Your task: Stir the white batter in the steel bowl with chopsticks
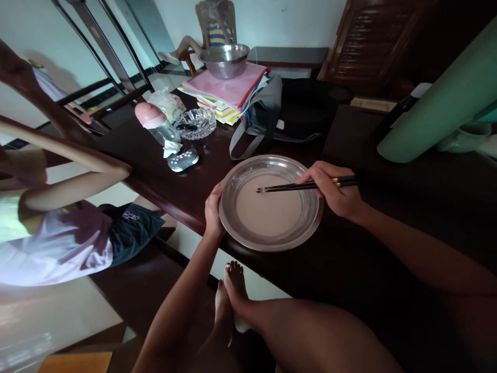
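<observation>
A wide metal bowl point(233, 233) rests near the edge of the dark table and holds a pale, creamy liquid point(267, 212). My left hand point(214, 210) is closed on the bowl's left rim; part of its fingers is hidden under the rim. In my right hand point(336, 189) is a pair of black chopsticks point(285, 187) with gold bands near the back ends. Their tips point left over the middle of the liquid, with a little of the pale stuff on them. Whether the tips touch the surface I cannot tell.
On the dark table point(155, 181) stand a glass ashtray point(198, 124), a pink-capped bottle point(155, 122) and a silver shoe-shaped object point(183, 160). Behind, another metal bowl point(225, 62) sits on pink folders point(217, 85) beside a grey bag point(264, 111). A green cylinder point(435, 109) leans at right; a person point(58, 228) sits left.
</observation>
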`<action>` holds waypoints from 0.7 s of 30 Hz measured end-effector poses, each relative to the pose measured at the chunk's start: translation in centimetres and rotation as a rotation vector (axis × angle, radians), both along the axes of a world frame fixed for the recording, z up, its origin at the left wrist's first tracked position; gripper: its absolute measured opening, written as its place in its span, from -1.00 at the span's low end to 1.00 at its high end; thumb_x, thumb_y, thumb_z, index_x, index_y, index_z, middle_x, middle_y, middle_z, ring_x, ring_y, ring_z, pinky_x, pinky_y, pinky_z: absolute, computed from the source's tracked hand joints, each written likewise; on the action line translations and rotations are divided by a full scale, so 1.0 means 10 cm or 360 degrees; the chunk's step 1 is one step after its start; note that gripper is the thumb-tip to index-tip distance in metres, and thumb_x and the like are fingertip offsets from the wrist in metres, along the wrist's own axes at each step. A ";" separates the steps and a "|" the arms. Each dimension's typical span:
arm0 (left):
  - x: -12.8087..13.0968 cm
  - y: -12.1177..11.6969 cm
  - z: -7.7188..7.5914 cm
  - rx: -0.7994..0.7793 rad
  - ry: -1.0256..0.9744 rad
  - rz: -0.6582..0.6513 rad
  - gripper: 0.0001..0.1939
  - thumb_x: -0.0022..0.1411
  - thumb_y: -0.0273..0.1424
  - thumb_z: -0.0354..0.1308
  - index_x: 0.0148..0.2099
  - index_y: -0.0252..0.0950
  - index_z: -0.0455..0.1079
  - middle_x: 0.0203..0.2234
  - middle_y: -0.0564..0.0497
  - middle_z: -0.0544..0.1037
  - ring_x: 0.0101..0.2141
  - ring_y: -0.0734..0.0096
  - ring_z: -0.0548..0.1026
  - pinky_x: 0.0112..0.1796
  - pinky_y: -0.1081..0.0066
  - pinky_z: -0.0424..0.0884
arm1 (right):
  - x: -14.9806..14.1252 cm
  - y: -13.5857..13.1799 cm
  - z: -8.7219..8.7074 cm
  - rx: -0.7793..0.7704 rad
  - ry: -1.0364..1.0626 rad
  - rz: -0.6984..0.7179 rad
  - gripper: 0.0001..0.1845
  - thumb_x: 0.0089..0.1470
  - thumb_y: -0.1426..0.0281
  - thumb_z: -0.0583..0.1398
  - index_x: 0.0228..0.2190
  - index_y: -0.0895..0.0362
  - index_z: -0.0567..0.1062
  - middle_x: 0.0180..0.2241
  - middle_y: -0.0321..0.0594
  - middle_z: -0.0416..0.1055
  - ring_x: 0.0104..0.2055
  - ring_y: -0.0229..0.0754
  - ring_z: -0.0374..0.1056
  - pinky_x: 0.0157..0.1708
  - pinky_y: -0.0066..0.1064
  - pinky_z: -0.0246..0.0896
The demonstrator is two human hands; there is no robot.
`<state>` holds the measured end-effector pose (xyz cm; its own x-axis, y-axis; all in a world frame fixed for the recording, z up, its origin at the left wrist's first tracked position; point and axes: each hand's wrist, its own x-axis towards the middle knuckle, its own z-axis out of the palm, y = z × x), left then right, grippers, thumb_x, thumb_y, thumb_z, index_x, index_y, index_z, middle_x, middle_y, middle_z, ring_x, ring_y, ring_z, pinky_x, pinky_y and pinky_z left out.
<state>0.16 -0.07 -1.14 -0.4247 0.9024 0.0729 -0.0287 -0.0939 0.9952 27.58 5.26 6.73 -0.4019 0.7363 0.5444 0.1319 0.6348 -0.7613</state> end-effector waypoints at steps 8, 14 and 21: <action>0.01 0.00 0.00 0.0016 -0.0029 0.0012 -0.57 0.22 -0.14 0.04 -0.02 -0.23 0.57 -0.01 -0.05 0.62 0.09 0.09 0.50 0.11 0.24 0.37 | -0.01 -0.01 0.04 -0.0073 -0.0032 0.0113 -0.60 0.34 0.21 0.08 -0.45 0.03 0.59 -0.58 -0.28 0.39 -0.49 -0.24 0.35 -0.51 -0.34 0.21; -0.03 0.01 -0.03 0.0008 0.0033 0.0003 -0.55 0.21 -0.14 0.03 -0.02 -0.23 0.56 -0.05 -0.06 0.63 0.10 0.10 0.49 0.11 0.24 0.38 | 0.00 0.00 0.02 -0.0172 0.0220 -0.0079 -0.56 0.32 0.17 0.09 -0.50 0.07 0.55 -0.55 -0.26 0.48 -0.65 -0.33 0.18 -0.68 -0.39 0.00; 0.00 0.00 -0.01 0.0056 -0.0001 0.0002 -0.60 0.21 -0.12 0.05 -0.09 -0.21 0.57 -0.09 -0.04 0.64 0.06 0.09 0.51 0.10 0.23 0.39 | -0.01 0.01 0.00 -0.0039 0.0026 -0.0037 -0.57 0.33 0.15 0.08 -0.46 0.04 0.59 -0.54 -0.27 0.43 -0.54 -0.28 0.28 -0.56 -0.34 0.14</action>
